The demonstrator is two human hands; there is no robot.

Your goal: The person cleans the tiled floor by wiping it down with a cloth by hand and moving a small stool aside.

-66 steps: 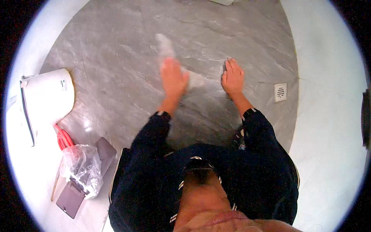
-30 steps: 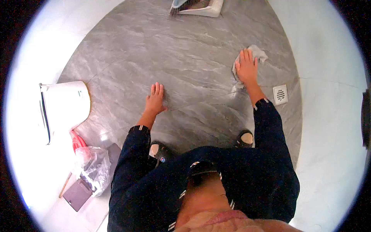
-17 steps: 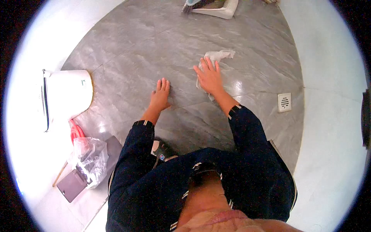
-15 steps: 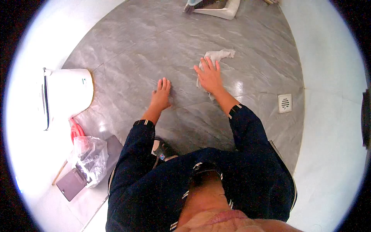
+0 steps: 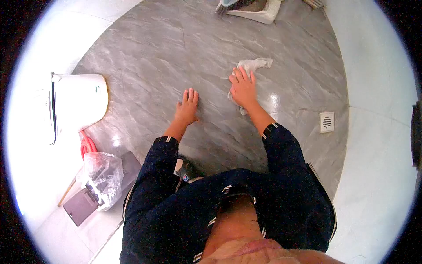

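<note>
On the grey marbled floor [image 5: 145, 57] lies a crumpled whitish cloth [image 5: 259, 64]. My right hand [image 5: 243, 89] rests flat over it with fingers spread, covering its middle; parts of the cloth stick out beyond the fingertips and below the wrist. To the left, my left hand [image 5: 188, 108] leans on the bare floor, its fingers stretched forward and nothing held. Both arms reach forward in dark sleeves.
A white bucket [image 5: 85, 99] lies or leans at the left beside a red hose [image 5: 88, 145]. Nearer are a clear plastic bag [image 5: 104, 176] and a dark flat panel [image 5: 81, 207]. A dustpan [image 5: 263, 15] with a brush is at the top, a floor drain [image 5: 326, 122] at the right.
The view has shifted slightly. Both hands and the cloth keep nearly the same places on the floor.
</note>
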